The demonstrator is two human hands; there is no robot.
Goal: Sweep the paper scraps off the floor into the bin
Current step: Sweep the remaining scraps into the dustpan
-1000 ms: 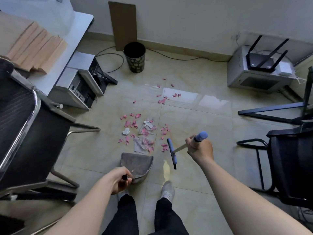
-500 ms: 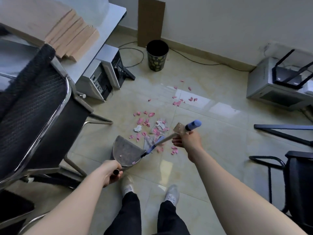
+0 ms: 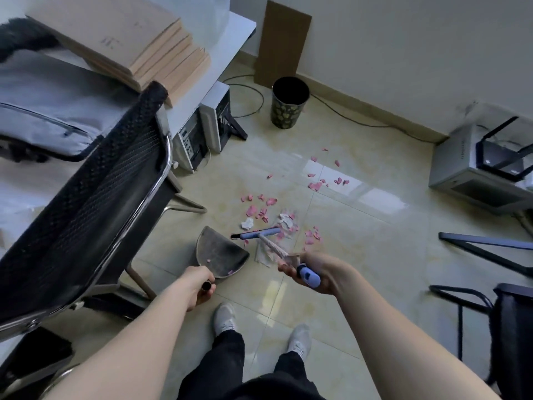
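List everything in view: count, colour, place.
paper scraps: many, pink and white, floor centre
dustpan: one, dark grey, floor, near the scraps
broom: one, blue, head at the dustpan's mouth
bin: one, black patterned, far side
cardboard: one, brown, behind the bin
chairs: two, black, left and right
table: one, white, upper left
paper stack: one, tan, on the table
computer cases: two, grey, under the table
shoes: two, white, bottom centre
left hand: holds the dustpan's handle
right hand: holds the broom's grip
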